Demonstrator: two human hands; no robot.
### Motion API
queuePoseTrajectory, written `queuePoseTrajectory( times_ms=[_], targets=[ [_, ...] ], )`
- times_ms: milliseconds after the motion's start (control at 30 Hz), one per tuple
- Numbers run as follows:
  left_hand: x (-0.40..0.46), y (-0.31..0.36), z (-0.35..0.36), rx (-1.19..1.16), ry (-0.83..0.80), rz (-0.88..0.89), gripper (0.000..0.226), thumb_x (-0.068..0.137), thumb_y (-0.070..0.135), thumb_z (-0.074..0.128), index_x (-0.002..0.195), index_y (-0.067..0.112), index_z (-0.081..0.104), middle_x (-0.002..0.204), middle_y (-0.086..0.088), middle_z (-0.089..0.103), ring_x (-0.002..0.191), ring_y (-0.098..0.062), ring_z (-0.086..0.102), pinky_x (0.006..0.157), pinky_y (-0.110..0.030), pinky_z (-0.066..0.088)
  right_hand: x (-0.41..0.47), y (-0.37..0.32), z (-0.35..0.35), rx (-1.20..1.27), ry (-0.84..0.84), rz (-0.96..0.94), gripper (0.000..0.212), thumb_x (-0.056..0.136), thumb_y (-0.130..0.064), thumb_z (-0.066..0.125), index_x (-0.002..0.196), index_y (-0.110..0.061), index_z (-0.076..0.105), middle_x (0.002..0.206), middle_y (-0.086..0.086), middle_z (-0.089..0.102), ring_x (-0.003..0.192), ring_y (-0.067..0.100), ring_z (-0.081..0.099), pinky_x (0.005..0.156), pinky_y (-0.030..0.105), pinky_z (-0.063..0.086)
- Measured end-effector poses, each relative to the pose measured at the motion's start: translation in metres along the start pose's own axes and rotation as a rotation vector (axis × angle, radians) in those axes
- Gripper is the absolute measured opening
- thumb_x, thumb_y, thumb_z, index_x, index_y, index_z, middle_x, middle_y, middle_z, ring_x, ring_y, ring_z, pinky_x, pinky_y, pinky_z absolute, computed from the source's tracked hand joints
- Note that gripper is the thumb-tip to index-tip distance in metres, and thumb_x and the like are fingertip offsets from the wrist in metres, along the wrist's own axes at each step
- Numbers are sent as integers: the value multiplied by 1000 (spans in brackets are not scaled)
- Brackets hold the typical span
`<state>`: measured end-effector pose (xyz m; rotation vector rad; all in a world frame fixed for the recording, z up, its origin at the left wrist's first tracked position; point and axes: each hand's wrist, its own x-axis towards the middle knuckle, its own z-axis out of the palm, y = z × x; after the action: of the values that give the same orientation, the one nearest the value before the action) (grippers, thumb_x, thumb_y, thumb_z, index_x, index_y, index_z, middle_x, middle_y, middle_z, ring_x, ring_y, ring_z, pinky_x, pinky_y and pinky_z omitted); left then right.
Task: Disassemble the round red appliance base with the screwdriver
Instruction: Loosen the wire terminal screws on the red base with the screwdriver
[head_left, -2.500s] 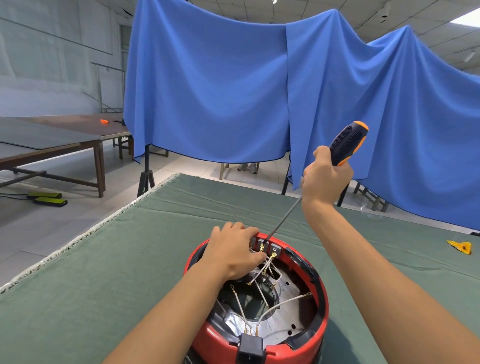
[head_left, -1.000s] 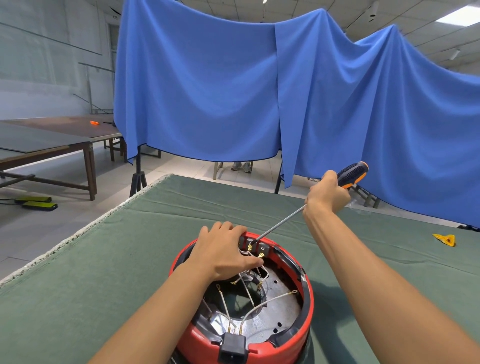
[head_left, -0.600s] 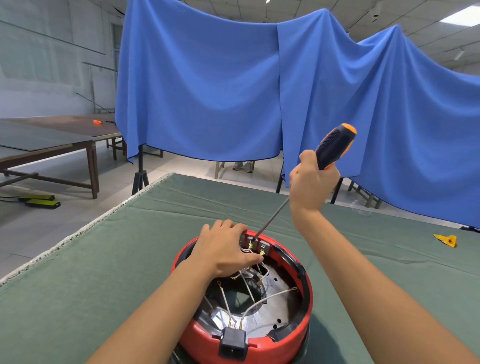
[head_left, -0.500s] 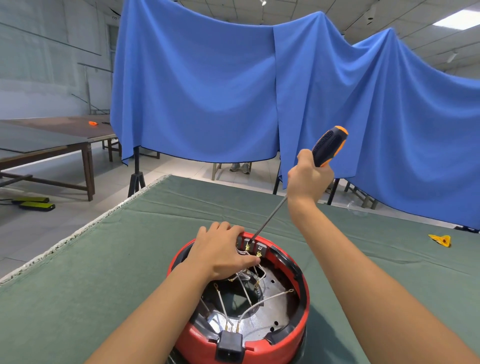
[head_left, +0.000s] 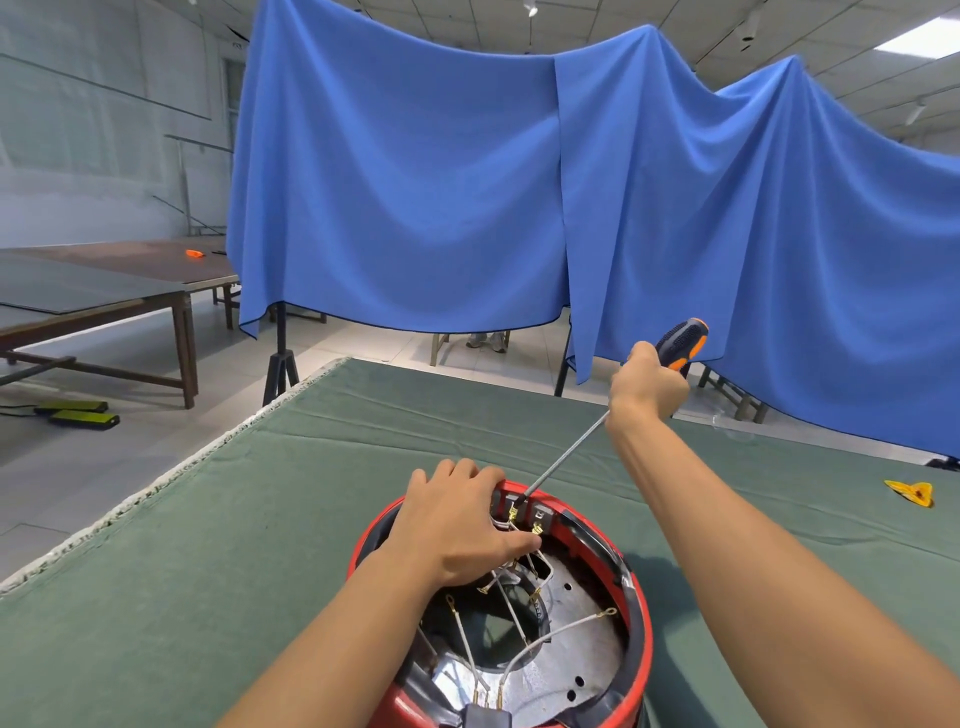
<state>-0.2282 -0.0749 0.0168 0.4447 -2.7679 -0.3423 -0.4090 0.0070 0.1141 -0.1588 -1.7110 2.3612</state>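
head cam: blue cloth backdrop (head_left: 415, 197) hangs across the far side, its hem above the floor w/ stand legs showing under it. green felt table (head_left: 218, 545) fills the lower half; its left edge runs diagonally from bottom-left up to the far corner, frayed white trim along it, bare floor beyond. wooden tables (head_left: 104, 291) stand well apart at far left. felt is bare left of the work and to the right out to a small yellow scrap (head_left: 910, 492) near the right edge. round red appliance base (head_left: 636, 613) sits at the near edge, center-bottom, open side up, metal plate and white wires (head_left: 550, 634) visible inside, near rim cut off by the frame. left hand (head_left: 457, 525) lies palm-down over the far-left rim, fingers curled over the edge, thumb pressed inward by the wires. right hand (head_left: 647, 389) is fisted tight round the screwdriver (head_left: 680, 340) handle, raised beyond the base; shaft slants down-left, tip at the black terminal block (head_left: 524, 506) on the far rim.
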Motion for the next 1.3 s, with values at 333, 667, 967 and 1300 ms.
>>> queuePoseTrajectory(
  times_ms=[333,667,967,1300],
  targets=[
    [-2,2,-3,-3,5,-13,74,74,76,46,133,32,40,126,7,47,119,-16,38,100,-36,26,2,34,-8,4,-2,174,16,75,-18,54,63,-14,43,61,3,48,47,20,38,45,28,29],
    [-4,4,-7,-32,-3,-9,66,80,67,46,134,28,42,128,4,48,121,-17,39,102,-38,26,-21,-18,-16,220,-105,41,21,74,-17,54,65,-16,35,35,-6,28,30,14,23,38,17,19],
    [-8,15,-24,103,3,-254,32,91,27,39,119,17,53,127,-6,48,118,-26,41,96,-39,32,-55,-33,-26,285,-187,-195,23,79,-13,55,62,-15,38,44,2,32,34,16,29,37,16,23],
    [-13,11,-13,47,9,-245,43,96,35,36,139,37,36,134,-3,47,125,-25,38,99,-43,26,-82,-37,-26,284,-309,-285,29,82,-10,53,64,-15,31,54,8,28,38,18,26,37,17,23]
  ],
)
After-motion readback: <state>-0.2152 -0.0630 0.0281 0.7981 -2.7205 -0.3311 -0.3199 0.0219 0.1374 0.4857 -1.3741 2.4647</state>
